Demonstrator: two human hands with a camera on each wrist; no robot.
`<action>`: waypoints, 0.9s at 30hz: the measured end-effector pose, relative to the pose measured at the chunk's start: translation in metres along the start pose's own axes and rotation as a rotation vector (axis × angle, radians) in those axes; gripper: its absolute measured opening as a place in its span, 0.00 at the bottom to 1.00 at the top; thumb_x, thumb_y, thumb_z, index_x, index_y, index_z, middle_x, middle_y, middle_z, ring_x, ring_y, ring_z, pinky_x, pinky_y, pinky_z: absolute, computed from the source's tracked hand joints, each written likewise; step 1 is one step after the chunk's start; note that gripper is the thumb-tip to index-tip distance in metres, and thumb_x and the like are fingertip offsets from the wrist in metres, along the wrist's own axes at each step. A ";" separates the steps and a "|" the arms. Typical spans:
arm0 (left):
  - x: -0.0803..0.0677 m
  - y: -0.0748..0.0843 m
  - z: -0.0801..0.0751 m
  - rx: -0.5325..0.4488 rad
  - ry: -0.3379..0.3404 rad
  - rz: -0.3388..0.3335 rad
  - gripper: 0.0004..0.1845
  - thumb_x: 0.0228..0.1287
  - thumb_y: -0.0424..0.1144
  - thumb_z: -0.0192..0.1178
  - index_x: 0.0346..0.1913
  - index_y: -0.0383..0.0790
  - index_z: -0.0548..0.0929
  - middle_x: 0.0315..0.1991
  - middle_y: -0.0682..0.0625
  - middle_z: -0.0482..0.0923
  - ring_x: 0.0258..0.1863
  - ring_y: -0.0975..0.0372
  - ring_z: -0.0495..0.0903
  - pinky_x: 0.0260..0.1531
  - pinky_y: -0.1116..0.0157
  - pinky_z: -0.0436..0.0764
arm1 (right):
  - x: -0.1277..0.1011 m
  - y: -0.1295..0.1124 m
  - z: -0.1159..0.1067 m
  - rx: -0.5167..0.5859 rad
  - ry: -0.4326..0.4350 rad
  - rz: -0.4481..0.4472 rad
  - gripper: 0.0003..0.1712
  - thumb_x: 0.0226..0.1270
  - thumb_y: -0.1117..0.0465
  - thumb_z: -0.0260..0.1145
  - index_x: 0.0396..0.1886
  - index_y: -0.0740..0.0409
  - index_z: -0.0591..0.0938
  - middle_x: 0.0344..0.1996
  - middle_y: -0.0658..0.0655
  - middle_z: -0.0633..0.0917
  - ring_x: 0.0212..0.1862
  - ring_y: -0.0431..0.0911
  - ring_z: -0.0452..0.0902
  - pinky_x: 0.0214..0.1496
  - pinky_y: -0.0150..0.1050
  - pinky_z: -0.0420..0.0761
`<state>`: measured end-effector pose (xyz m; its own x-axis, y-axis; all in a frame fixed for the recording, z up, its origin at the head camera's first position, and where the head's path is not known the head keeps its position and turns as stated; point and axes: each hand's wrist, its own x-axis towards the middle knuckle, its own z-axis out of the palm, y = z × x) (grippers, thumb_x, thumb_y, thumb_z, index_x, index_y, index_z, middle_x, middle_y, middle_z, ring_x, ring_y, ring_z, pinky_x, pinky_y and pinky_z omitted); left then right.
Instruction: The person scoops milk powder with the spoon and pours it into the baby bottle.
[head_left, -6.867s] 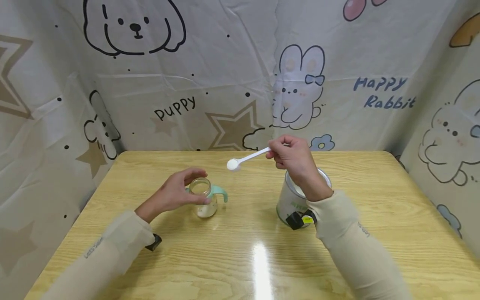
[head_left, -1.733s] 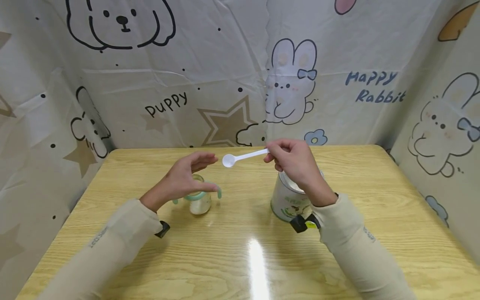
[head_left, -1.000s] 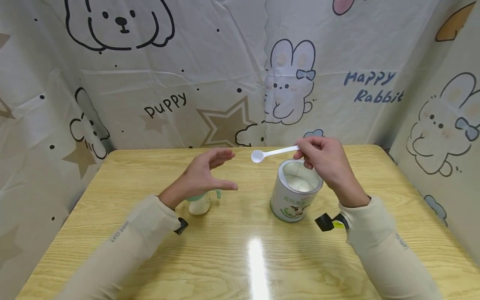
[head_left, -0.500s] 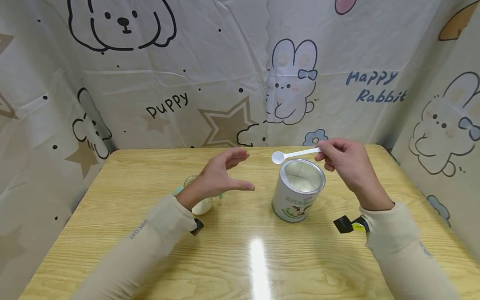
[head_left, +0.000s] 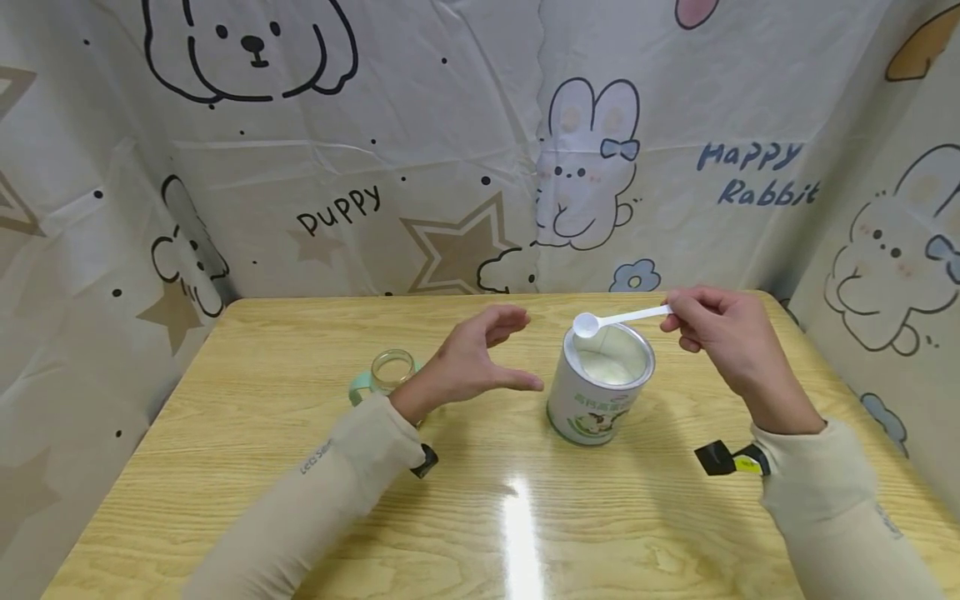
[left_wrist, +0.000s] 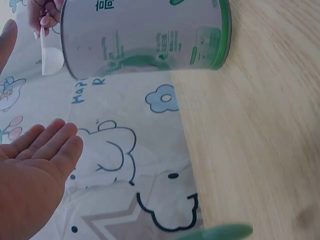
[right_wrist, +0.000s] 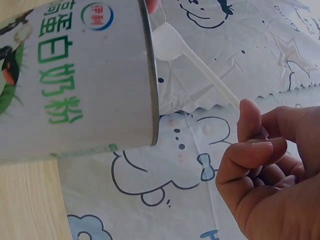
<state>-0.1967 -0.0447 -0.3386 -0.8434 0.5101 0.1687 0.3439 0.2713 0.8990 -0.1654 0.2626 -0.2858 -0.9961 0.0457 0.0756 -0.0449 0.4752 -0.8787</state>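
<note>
My right hand [head_left: 723,337] pinches the handle end of a white measuring scoop [head_left: 587,325], whose bowl overlaps the far rim of an uncovered milk powder can [head_left: 588,408]. Pale powder [head_left: 609,367] shows low inside the can. From the right wrist view, the scoop [right_wrist: 205,70] slants between thumb and finger, its bowl by the can's rim. My left hand [head_left: 480,358] hovers left of the can with thumb and fingers spread apart, holding nothing. Behind its wrist stands a glass baby bottle [head_left: 392,367] without a lid, partly hidden by the arm, with a mint green handle [head_left: 361,388].
A light wood table [head_left: 300,333] carries the can and bottle. Printed cloth [head_left: 450,125] with puppy and rabbit drawings hangs along its back and both sides. Long sleeves cover both forearms, and a small black camera [head_left: 716,458] sits on the right wrist.
Earlier the scoop held powder near the bottle; by 1.7 seconds ago its bowl was empty. Since then both hands have moved right, the left leaving the bottle, the scoop reaching the can's rim.
</note>
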 end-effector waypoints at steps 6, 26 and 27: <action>0.007 0.001 0.014 -0.018 -0.016 0.002 0.46 0.47 0.35 0.81 0.70 0.35 0.68 0.68 0.43 0.70 0.69 0.55 0.68 0.68 0.65 0.68 | -0.002 0.006 -0.005 0.012 0.005 -0.009 0.20 0.78 0.55 0.57 0.48 0.72 0.78 0.26 0.45 0.82 0.28 0.39 0.72 0.27 0.28 0.77; 0.023 -0.011 0.050 -0.046 -0.055 0.019 0.49 0.47 0.34 0.81 0.72 0.32 0.64 0.71 0.40 0.66 0.71 0.53 0.65 0.69 0.66 0.66 | -0.003 0.017 -0.005 -0.134 -0.059 -0.075 0.22 0.76 0.51 0.61 0.45 0.69 0.83 0.28 0.46 0.84 0.30 0.43 0.74 0.30 0.31 0.77; 0.024 -0.012 0.052 -0.054 -0.057 0.019 0.49 0.47 0.34 0.81 0.72 0.32 0.64 0.71 0.41 0.66 0.71 0.53 0.65 0.69 0.66 0.66 | -0.004 0.017 -0.004 -0.154 -0.057 -0.082 0.22 0.76 0.50 0.61 0.45 0.67 0.84 0.29 0.47 0.84 0.30 0.43 0.74 0.31 0.31 0.77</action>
<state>-0.1998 0.0062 -0.3664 -0.8115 0.5610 0.1635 0.3353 0.2178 0.9166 -0.1624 0.2740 -0.2996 -0.9924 -0.0466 0.1136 -0.1185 0.6042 -0.7880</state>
